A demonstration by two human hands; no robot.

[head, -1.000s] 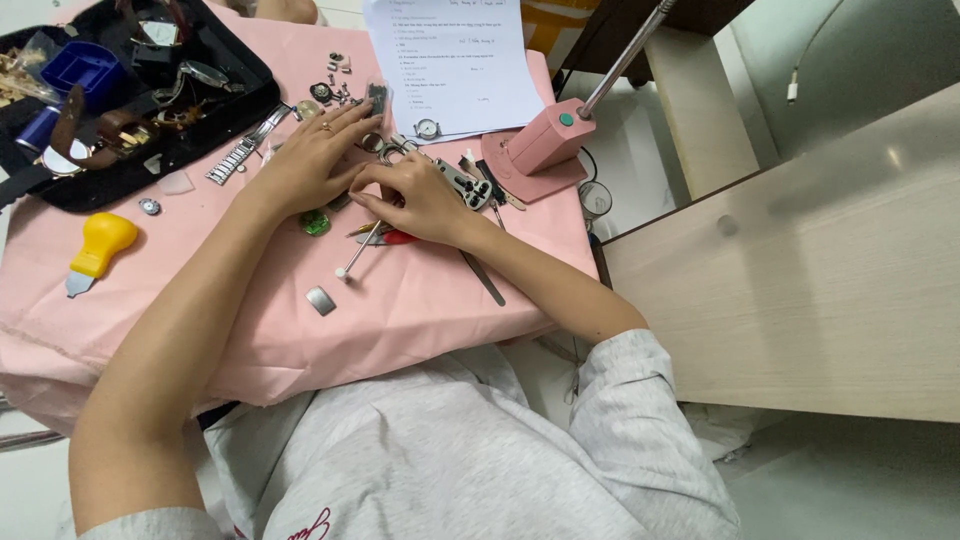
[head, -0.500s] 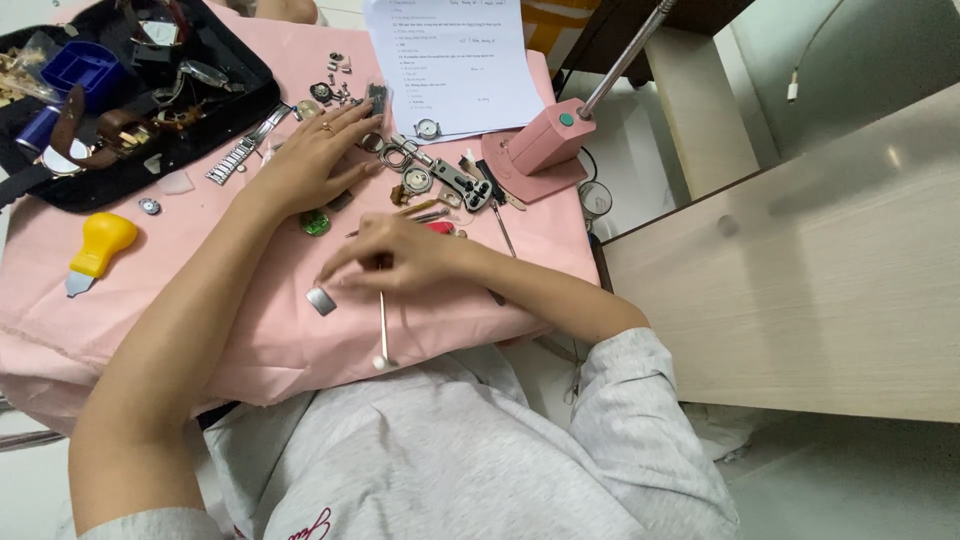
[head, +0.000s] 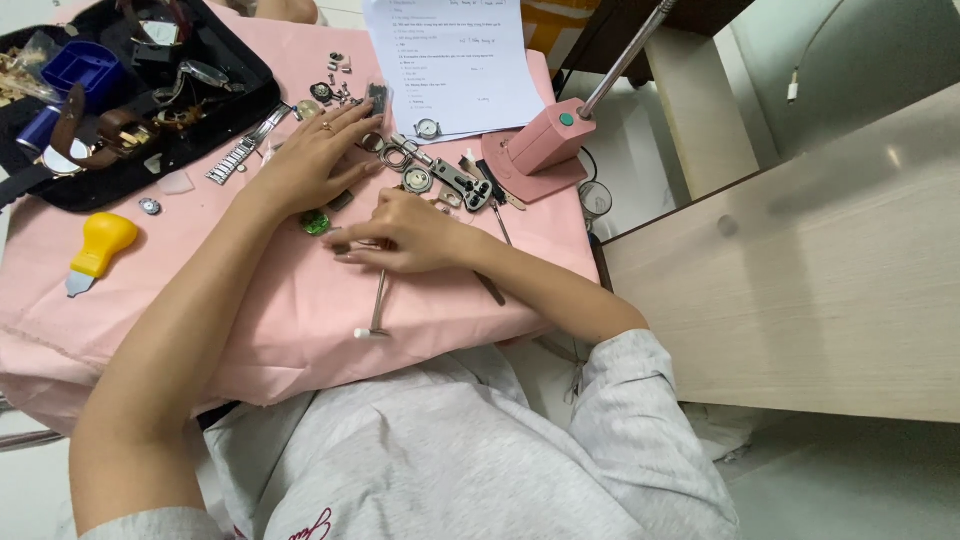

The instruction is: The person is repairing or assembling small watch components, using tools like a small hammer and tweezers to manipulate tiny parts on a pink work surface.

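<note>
r hand (head: 405, 232) w/ metal tool (head: 378, 303) moved back from cloth edge (head: 400, 355).

Pink cloth (head: 300, 310) covers the table. L hand (head: 312, 160) lies flat, fingers spread, over small watch parts near a green round piece (head: 316, 222). R hand (head: 405, 232) is curled on a thin metal tool (head: 378, 305) whose white tip points toward the cloth's near edge. Just beyond the hands: a round watch case (head: 417, 180), poss. w/ dial, too small to tell. Black tray (head: 230, 95) of bits far left, yellow bulb-handled tool (head: 98, 248) below it, printed sheet (head: 455, 60) at top, pink lamp base (head: 545, 145) at right.
</note>
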